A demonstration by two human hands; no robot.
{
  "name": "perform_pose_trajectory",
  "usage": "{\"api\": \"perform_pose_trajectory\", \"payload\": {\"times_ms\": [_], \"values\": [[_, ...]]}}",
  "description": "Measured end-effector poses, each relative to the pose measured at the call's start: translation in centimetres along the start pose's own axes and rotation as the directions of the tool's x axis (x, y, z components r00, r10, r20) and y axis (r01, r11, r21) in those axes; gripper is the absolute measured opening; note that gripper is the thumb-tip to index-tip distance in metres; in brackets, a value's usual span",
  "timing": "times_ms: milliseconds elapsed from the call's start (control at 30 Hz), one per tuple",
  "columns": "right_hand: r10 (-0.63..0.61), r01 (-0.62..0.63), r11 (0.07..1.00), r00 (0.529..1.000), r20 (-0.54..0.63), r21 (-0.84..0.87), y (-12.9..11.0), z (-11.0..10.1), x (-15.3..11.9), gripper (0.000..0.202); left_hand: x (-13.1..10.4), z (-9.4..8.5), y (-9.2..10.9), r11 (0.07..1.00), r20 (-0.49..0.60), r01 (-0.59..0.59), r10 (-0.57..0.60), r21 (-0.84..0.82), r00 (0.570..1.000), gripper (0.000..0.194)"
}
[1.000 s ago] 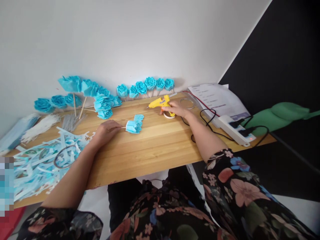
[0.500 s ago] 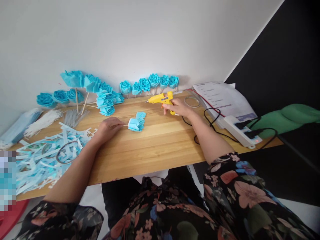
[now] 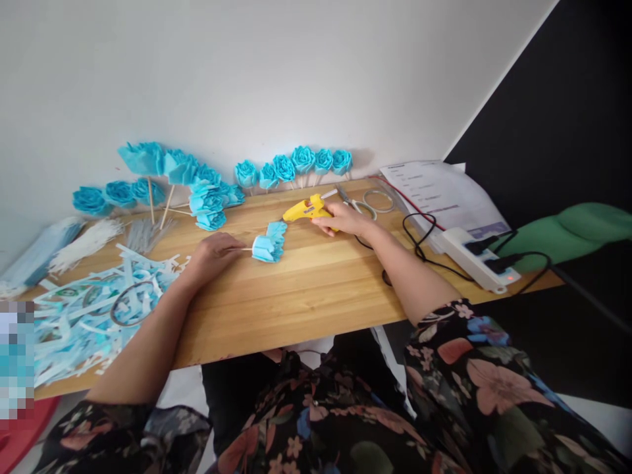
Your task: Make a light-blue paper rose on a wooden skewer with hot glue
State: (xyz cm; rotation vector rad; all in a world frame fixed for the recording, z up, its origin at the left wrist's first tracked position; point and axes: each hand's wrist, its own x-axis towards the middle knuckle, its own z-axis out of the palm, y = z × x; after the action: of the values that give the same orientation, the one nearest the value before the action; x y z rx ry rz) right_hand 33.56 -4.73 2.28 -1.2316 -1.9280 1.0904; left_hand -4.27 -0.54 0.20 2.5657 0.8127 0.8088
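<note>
Left hand [image 3: 215, 254] in pinch on stick [image 3: 243, 249], right hand [image 3: 343, 220] around yellow glue gun [image 3: 305, 209]

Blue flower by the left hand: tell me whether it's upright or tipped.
Tipped on its side: the stem runs sideways from the left hand to the blue flower.

From where I stand, this looks like a small craft workspace; whether home or workshop, I can't tell. Ruffled blue paper-like roses on thin sticks [image 3: 303, 158] line the back of the long light-brown wooden table [image 3: 296, 289]. Pale-blue paper-like scraps [image 3: 89, 322] litter its left end, a yellow plastic glue gun [image 3: 302, 210] is over its middle, and a white plastic power strip [image 3: 469, 257] sits at its right end.
</note>
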Motion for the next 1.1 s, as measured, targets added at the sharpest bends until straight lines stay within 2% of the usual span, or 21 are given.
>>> {"api": "perform_pose_trajectory", "payload": {"times_ms": [167, 400, 667, 833, 1100], "values": [[0.043, -0.043, 0.999, 0.998, -0.034, 0.011, 0.2, 0.2, 0.2, 0.021, 0.0, 0.0, -0.3, 1.000, 0.008, 0.029, -0.028, -0.012, 1.000, 0.029], [0.060, -0.065, 0.995, 0.996, -0.060, -0.077, 0.6, 0.4, 0.4, 0.020, 0.1, -0.1, -0.2, 0.999, 0.013, 0.033, -0.033, 0.003, 0.999, 0.029], [0.129, -0.100, 0.976, 0.982, -0.141, 0.195, 0.2, 0.2, 0.2, 0.021, 0.2, -0.3, 0.4, 0.999, 0.030, 0.052, -0.053, 0.014, 0.998, 0.033], [0.160, -0.111, 0.950, 0.976, -0.150, 0.291, 0.2, 0.3, 0.2, 0.023, 0.3, -0.2, 0.4, 0.998, 0.023, 0.057, -0.058, 0.031, 0.998, 0.034], [0.148, -0.060, 0.883, 0.977, -0.154, 0.466, 0.4, 0.2, 0.2, 0.034, 0.1, -0.3, 0.9, 0.997, 0.030, 0.069, -0.070, 0.035, 0.997, 0.032]]}}
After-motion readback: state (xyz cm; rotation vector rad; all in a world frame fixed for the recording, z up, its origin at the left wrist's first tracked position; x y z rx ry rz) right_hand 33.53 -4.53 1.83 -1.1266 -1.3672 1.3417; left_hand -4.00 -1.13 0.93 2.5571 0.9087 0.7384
